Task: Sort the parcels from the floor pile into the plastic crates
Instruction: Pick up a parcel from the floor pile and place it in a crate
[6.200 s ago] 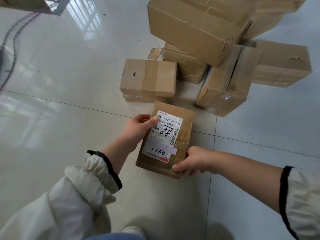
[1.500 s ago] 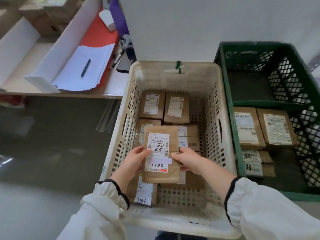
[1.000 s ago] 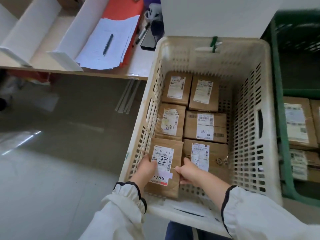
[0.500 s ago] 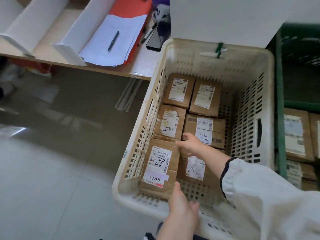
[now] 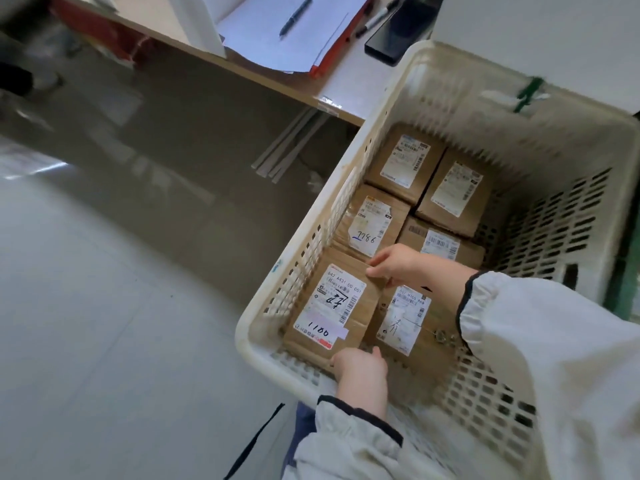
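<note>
Both hands on the parcel (image 5: 332, 306): right hand (image 5: 398, 265) pinches its far right corner; left hand (image 5: 360, 365) at its near edge, gripping or just pressing, I cannot tell. Parcel lies flat, label up, between my hands, inside the cream crate (image 5: 485, 109), against its left wall.

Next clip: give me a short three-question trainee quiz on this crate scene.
1. True or false: the parcel marked 1180 lies inside the cream crate.
2. Which hand touches that parcel's far corner?
3. What lies on the papers? A pen, B scissors, C tape.
Key: 1 true; 2 the right hand; 3 A.
</note>
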